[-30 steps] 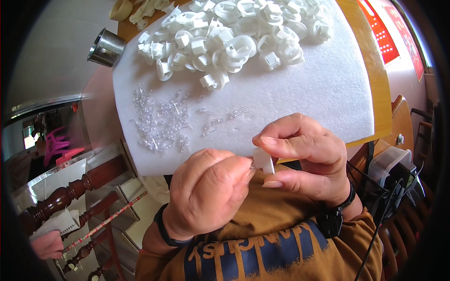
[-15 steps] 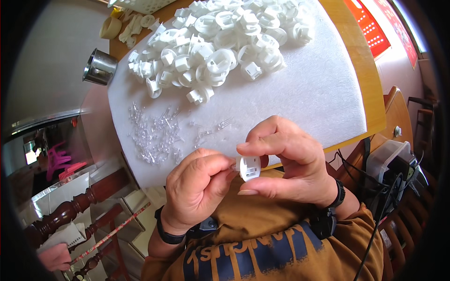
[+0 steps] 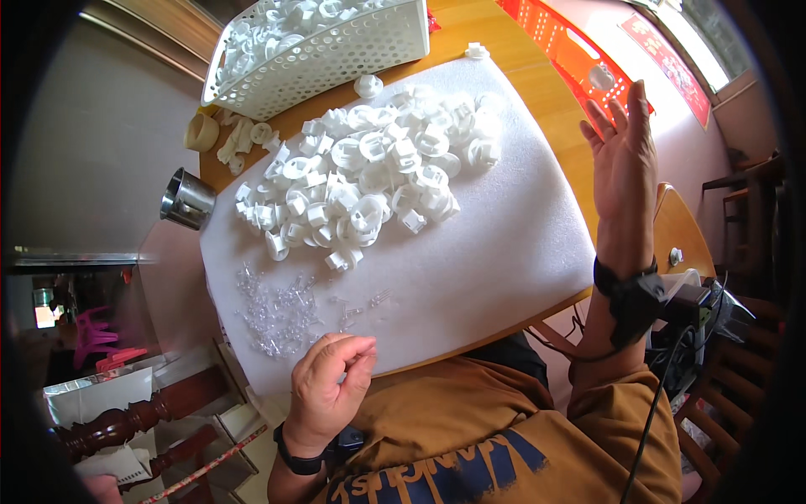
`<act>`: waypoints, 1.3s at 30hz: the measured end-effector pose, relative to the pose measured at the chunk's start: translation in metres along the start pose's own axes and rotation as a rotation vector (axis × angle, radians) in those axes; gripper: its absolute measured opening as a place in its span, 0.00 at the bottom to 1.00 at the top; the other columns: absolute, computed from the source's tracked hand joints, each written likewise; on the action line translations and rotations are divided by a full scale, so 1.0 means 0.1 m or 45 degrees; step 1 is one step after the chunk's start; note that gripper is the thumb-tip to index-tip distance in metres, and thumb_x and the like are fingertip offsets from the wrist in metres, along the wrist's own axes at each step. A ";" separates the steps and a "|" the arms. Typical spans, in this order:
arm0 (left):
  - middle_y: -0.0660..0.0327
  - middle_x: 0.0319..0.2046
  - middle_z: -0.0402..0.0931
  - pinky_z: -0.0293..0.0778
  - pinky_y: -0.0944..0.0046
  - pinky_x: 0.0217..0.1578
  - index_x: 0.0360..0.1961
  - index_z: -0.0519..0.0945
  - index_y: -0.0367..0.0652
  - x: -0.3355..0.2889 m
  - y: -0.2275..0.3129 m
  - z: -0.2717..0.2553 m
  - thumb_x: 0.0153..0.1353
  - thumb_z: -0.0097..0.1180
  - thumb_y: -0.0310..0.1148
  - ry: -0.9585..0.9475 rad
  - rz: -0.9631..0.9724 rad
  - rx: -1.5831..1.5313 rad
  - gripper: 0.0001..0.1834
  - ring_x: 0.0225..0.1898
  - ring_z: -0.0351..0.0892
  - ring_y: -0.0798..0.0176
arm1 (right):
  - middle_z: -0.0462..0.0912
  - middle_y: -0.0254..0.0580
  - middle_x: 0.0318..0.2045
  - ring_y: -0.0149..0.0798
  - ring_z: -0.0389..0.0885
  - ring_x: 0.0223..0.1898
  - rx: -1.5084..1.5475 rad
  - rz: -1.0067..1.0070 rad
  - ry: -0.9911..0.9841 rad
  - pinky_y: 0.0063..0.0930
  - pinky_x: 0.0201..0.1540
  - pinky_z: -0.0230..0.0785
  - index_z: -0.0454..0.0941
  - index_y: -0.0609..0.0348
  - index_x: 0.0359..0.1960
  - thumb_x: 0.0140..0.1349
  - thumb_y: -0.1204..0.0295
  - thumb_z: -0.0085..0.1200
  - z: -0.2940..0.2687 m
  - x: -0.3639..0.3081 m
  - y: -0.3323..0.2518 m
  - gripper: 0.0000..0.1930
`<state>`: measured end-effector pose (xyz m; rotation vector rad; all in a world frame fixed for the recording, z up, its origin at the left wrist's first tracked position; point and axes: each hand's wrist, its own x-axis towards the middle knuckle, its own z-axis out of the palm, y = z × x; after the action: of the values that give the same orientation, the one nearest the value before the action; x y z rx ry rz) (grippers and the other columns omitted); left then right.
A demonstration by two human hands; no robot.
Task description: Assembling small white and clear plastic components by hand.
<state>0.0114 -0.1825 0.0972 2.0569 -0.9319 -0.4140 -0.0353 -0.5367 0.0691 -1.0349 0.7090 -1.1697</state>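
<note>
My right hand (image 3: 625,164) is stretched out to the far right with its fingers apart, holding nothing. Just beyond its fingertips a round white plastic fitting (image 3: 601,77) shows against the red perforated basket (image 3: 546,42); whether it is in the air or inside cannot be told. Near the front edge of the white foam sheet (image 3: 495,277), my left hand (image 3: 332,382) is closed, thumb against curled fingers. Anything within that pinch is hidden. Close by it lies a scatter of small clear two-legged pieces (image 3: 277,315). Farther back, white plastic fittings (image 3: 361,168) are heaped on the sheet.
A white perforated basket (image 3: 336,63) full of fittings stands at the back. A metal cup (image 3: 187,199) and a tape roll (image 3: 201,132) are at the left. One loose fitting (image 3: 477,50) sits on the wooden table (image 3: 470,21). Cables hang at the right.
My right hand has let go of the white fitting and swung far right toward the red basket. My left hand has come away from the fitting, staying pinched. The view has shifted, showing more table.
</note>
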 end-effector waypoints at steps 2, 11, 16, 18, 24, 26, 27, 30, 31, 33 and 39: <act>0.59 0.29 0.77 0.71 0.72 0.28 0.39 0.77 0.37 -0.01 -0.02 -0.02 0.56 0.57 0.19 0.022 -0.029 0.019 0.09 0.25 0.74 0.70 | 0.71 0.56 0.55 0.42 0.70 0.57 -0.288 -0.035 -0.146 0.30 0.54 0.66 0.65 0.67 0.60 0.59 0.53 0.59 0.06 -0.01 -0.01 0.35; 0.58 0.26 0.76 0.70 0.69 0.28 0.36 0.78 0.34 -0.36 -0.30 -0.19 0.58 0.55 0.20 0.198 -0.200 0.184 0.05 0.26 0.74 0.67 | 0.78 0.38 0.45 0.36 0.75 0.44 -1.306 -0.511 -0.802 0.29 0.48 0.69 0.79 0.56 0.45 0.58 0.71 0.60 0.22 -0.46 0.31 0.13; 0.56 0.27 0.77 0.70 0.67 0.29 0.36 0.78 0.35 -0.55 -0.52 -0.26 0.58 0.55 0.20 0.402 -0.358 0.204 0.05 0.26 0.75 0.63 | 0.79 0.41 0.41 0.37 0.77 0.36 -1.392 -0.551 -0.833 0.30 0.40 0.72 0.78 0.62 0.40 0.54 0.74 0.61 0.30 -0.53 0.24 0.11; 0.55 0.27 0.76 0.71 0.66 0.29 0.36 0.78 0.34 -0.60 -0.58 -0.27 0.58 0.55 0.20 0.515 -0.482 0.189 0.05 0.27 0.75 0.61 | 0.78 0.41 0.39 0.37 0.77 0.34 -1.405 -0.603 -0.816 0.28 0.37 0.72 0.77 0.61 0.39 0.53 0.77 0.60 0.28 -0.58 0.20 0.11; 0.54 0.27 0.76 0.72 0.63 0.31 0.35 0.78 0.35 -0.62 -0.62 -0.28 0.57 0.54 0.21 0.499 -0.474 0.239 0.05 0.28 0.76 0.57 | 0.78 0.44 0.40 0.38 0.79 0.36 -1.285 -0.551 -0.873 0.28 0.37 0.73 0.77 0.61 0.38 0.53 0.76 0.60 0.22 -0.69 0.21 0.10; 0.54 0.27 0.76 0.72 0.62 0.32 0.35 0.78 0.35 -0.56 -0.61 -0.28 0.57 0.54 0.21 0.480 -0.474 0.234 0.05 0.28 0.76 0.56 | 0.79 0.45 0.39 0.40 0.80 0.36 -1.274 -0.539 -0.848 0.29 0.36 0.73 0.79 0.61 0.37 0.53 0.74 0.61 0.25 -0.67 0.12 0.10; 0.54 0.27 0.76 0.72 0.62 0.32 0.35 0.78 0.35 -0.53 -0.58 -0.27 0.57 0.54 0.21 0.478 -0.413 0.269 0.05 0.29 0.76 0.56 | 0.79 0.45 0.38 0.40 0.81 0.35 -1.243 -0.492 -0.829 0.29 0.35 0.73 0.79 0.60 0.37 0.54 0.74 0.61 0.28 -0.64 0.08 0.09; 0.53 0.28 0.77 0.73 0.61 0.33 0.35 0.78 0.35 -0.47 -0.55 -0.26 0.57 0.54 0.22 0.481 -0.339 0.315 0.05 0.30 0.77 0.55 | 0.80 0.46 0.37 0.39 0.81 0.32 -1.322 -0.595 -0.714 0.30 0.33 0.73 0.81 0.59 0.38 0.55 0.71 0.60 0.40 -0.38 0.00 0.09; 0.53 0.28 0.77 0.73 0.61 0.33 0.35 0.78 0.35 -0.46 -0.53 -0.25 0.57 0.54 0.22 0.473 -0.331 0.312 0.05 0.30 0.77 0.55 | 0.80 0.46 0.38 0.41 0.81 0.33 -1.360 -0.607 -0.676 0.32 0.35 0.73 0.80 0.59 0.39 0.56 0.70 0.59 0.47 -0.25 -0.03 0.11; 0.53 0.29 0.77 0.73 0.61 0.33 0.35 0.78 0.35 -0.47 -0.50 -0.23 0.57 0.54 0.22 0.465 -0.330 0.312 0.05 0.30 0.77 0.54 | 0.79 0.49 0.42 0.46 0.81 0.40 -1.458 -0.674 -0.653 0.37 0.42 0.72 0.78 0.59 0.45 0.59 0.67 0.56 0.62 0.07 0.03 0.14; 0.53 0.27 0.76 0.72 0.60 0.32 0.35 0.78 0.35 -0.54 -0.43 -0.23 0.57 0.54 0.21 0.490 -0.336 0.374 0.05 0.29 0.76 0.54 | 0.74 0.55 0.54 0.53 0.71 0.57 -1.586 -0.844 -1.022 0.40 0.60 0.63 0.70 0.66 0.55 0.63 0.63 0.47 0.86 0.86 0.74 0.23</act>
<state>0.0082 -0.1133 0.0750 2.4251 -0.5125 -0.0077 0.0922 -0.5916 0.0397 -2.7375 0.3792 -0.6043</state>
